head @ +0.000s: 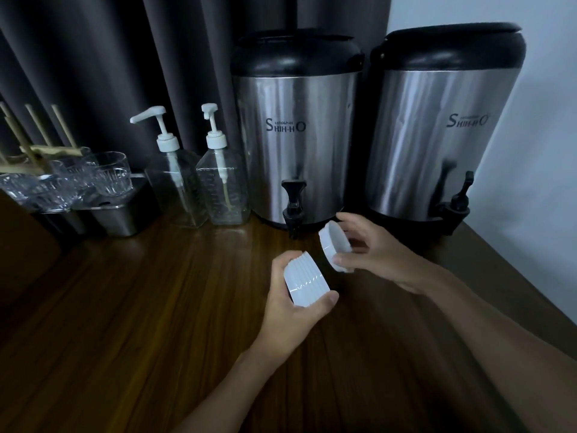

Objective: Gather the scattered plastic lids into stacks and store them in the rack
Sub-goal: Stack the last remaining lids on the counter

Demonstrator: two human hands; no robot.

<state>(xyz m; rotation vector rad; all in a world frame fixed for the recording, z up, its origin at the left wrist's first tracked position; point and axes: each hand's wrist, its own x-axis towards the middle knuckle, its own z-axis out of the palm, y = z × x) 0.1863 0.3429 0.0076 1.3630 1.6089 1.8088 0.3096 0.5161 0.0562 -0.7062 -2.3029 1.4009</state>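
Seen from above, a person's two bare hands hover over a dark wooden table (140, 307), near each other but not touching.

The left hand (293, 310) grips a stack of white plastic lids (307, 284), fingers curled round the far side and thumb pressed on the near edge. The stack lies on its side, its ridged rims showing as fine parallel lines.

The right hand (374, 254) pinches a smaller set of white lids (335, 245) between thumb and fingers. It is tilted on edge just beside the top of the larger stack. How many lids it holds cannot be told.

Behind the hands stand two stainless-steel drink dispensers with black domed tops and black spigots. The left dispenser (296, 145) reads "SHIH-HO" with small lettering "cold&hot" above it. The right dispenser (437, 135) carries the same "SHIH-HO" mark, but its small print is too blurred to read.

To their left stand two clear pump bottles (178, 182) with white pump heads and no labels. Further left, clear ribbed glasses (112, 173) sit on a metal container (125, 217). A wooden rack with upright pegs (40, 151) stands at the far left edge, well apart from both hands.

A dark curtain (125, 57) hangs behind, with a pale wall (546, 89) on the right.
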